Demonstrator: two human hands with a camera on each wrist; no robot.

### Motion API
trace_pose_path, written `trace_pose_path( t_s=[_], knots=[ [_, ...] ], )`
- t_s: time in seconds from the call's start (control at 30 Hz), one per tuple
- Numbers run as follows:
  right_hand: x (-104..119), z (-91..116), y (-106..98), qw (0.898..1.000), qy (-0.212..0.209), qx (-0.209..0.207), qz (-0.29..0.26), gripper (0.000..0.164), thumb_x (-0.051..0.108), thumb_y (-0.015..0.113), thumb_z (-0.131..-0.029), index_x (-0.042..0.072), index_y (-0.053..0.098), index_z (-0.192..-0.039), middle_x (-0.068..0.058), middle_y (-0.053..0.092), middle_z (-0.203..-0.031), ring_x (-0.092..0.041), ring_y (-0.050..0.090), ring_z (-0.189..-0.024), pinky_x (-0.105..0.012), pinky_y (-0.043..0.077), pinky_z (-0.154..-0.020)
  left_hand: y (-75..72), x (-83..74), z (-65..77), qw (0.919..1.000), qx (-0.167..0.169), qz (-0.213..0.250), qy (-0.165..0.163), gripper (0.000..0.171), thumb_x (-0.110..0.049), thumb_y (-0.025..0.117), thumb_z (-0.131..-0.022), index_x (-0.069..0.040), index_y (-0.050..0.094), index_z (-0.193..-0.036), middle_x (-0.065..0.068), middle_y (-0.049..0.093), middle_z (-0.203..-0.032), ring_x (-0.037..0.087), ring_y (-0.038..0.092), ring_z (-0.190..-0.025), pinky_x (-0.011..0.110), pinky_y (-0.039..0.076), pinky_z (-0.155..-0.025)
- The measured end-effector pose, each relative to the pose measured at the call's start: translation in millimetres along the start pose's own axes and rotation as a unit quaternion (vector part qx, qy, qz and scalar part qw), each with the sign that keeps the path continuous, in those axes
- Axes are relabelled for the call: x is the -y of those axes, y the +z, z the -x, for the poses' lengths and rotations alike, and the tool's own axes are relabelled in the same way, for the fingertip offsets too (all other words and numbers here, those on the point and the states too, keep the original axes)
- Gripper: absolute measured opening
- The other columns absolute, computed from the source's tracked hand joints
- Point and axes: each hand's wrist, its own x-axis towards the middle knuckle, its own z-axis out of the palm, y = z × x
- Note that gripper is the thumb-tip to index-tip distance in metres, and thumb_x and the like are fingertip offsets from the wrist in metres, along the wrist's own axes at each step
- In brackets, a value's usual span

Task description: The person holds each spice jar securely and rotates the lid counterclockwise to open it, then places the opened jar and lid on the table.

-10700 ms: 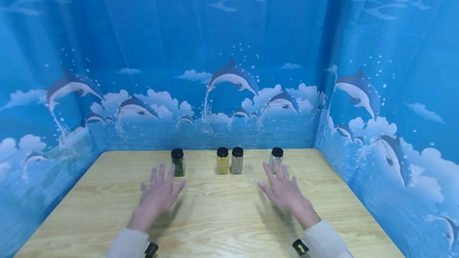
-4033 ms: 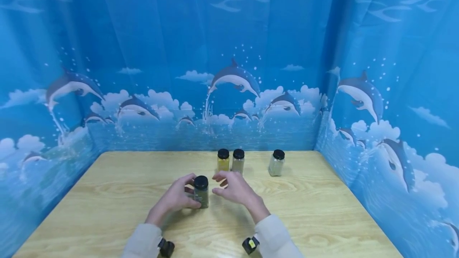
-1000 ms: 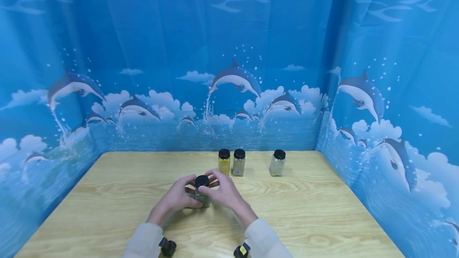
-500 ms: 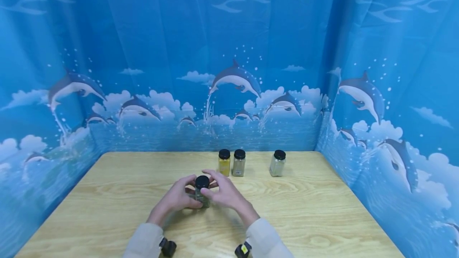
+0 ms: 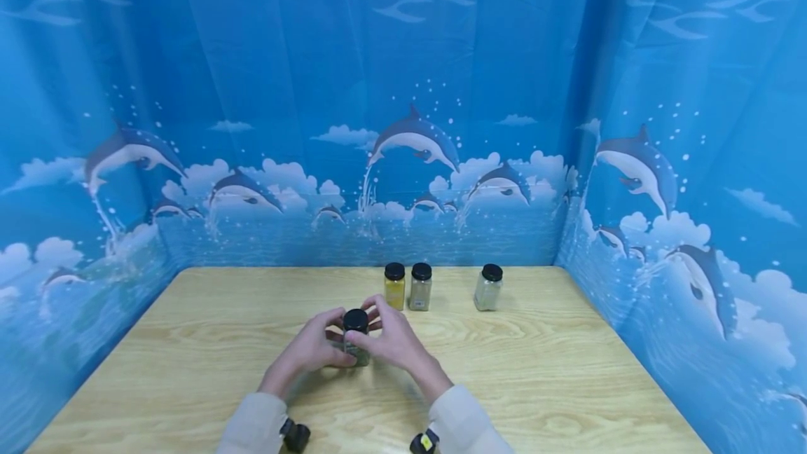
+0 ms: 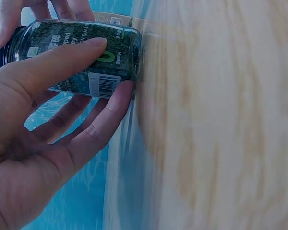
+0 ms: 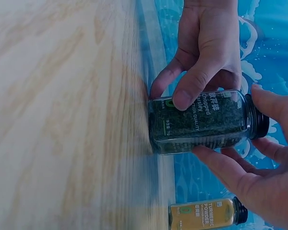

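Observation:
A glass jar of chopped parsley (image 5: 358, 354) with a black lid (image 7: 260, 123) stands upright on the wooden table in front of me. My left hand (image 5: 312, 344) grips its body, with thumb and fingers on opposite sides, low on the jar. From the right, my right hand (image 5: 396, 342) pinches the top at the lid, its thumb on the near side and fingers behind. In the left wrist view the green flakes and label of the parsley jar (image 6: 120, 44) show beside the left thumb. The right wrist view shows the right hand (image 7: 264, 191) around the lid end.
A yellow turmeric powder jar (image 5: 394, 294) and a greyish-beige spice jar (image 5: 419, 293) stand close together behind my right hand. Farther right is a jar with pale contents (image 5: 488, 293). A blue dolphin-print curtain (image 5: 353, 125) surrounds the table (image 5: 536, 370) at the back and sides.
Earlier, both hands were spread and the parsley jar stood at the back left; the left hand brought it forward to the middle. The right hand then closed on the lid, its fingers since shifting slightly.

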Motion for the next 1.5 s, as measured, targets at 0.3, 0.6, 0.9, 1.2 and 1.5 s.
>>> trace_pose_path(
  t_s=[0.3, 0.6, 0.9, 1.2, 1.5],
  knots=[
    [-1.1, -0.5, -0.8, 1.000, -0.028, 0.010, 0.007, 0.041, 0.023, 0.072, -0.097, 0.010, 0.058, -0.134, -0.015, 0.068, -0.121, -0.033, 0.070, -0.109, -0.050, 0.060, -0.096, -0.7, 0.7, 0.8, 1.0000, -0.001, 0.001, 0.005, 0.050, 0.001, 0.090, -0.069, -0.009, 0.066, -0.113, 0.014, 0.065, -0.113, 0.025, 0.069, -0.100, 0.041, 0.062, -0.089],
    [0.7, 0.5, -1.6, 0.996, -0.058, 0.035, 0.053, 0.040, 0.011, 0.061, -0.102, 0.011, 0.056, -0.142, -0.013, 0.065, -0.125, -0.030, 0.068, -0.113, -0.039, 0.059, -0.097, -1.0, 1.3, 4.5, 0.9998, 0.000, 0.017, 0.013, 0.055, 0.002, 0.090, -0.069, -0.006, 0.064, -0.117, 0.017, 0.064, -0.114, 0.027, 0.070, -0.099, 0.039, 0.063, -0.087],
    [2.3, 2.6, -1.7, 0.998, -0.033, 0.043, 0.038, 0.047, 0.017, 0.060, -0.104, 0.007, 0.049, -0.148, -0.017, 0.062, -0.127, -0.034, 0.067, -0.117, -0.043, 0.058, -0.100, 0.1, 1.0, 4.7, 0.9999, -0.001, 0.014, 0.003, 0.054, 0.002, 0.090, -0.069, -0.006, 0.064, -0.115, 0.016, 0.064, -0.113, 0.027, 0.070, -0.100, 0.040, 0.063, -0.087],
    [1.6, 2.4, 1.0, 1.000, -0.009, 0.017, 0.017, 0.048, 0.029, 0.069, -0.099, 0.005, 0.052, -0.137, -0.018, 0.065, -0.129, -0.034, 0.067, -0.115, -0.050, 0.059, -0.098, -0.7, -0.1, 2.5, 0.9999, 0.001, 0.009, -0.006, 0.050, 0.002, 0.089, -0.071, -0.010, 0.066, -0.113, 0.014, 0.064, -0.113, 0.024, 0.068, -0.099, 0.042, 0.062, -0.088],
    [-2.3, 0.9, 1.4, 1.000, -0.008, 0.001, 0.009, 0.041, 0.030, 0.070, -0.099, 0.009, 0.057, -0.131, -0.016, 0.068, -0.125, -0.034, 0.069, -0.113, -0.051, 0.059, -0.097, -0.6, -1.2, 2.3, 0.9999, 0.002, 0.011, 0.002, 0.051, 0.002, 0.089, -0.070, -0.008, 0.065, -0.113, 0.014, 0.063, -0.113, 0.024, 0.068, -0.099, 0.038, 0.061, -0.086]
  ],
)
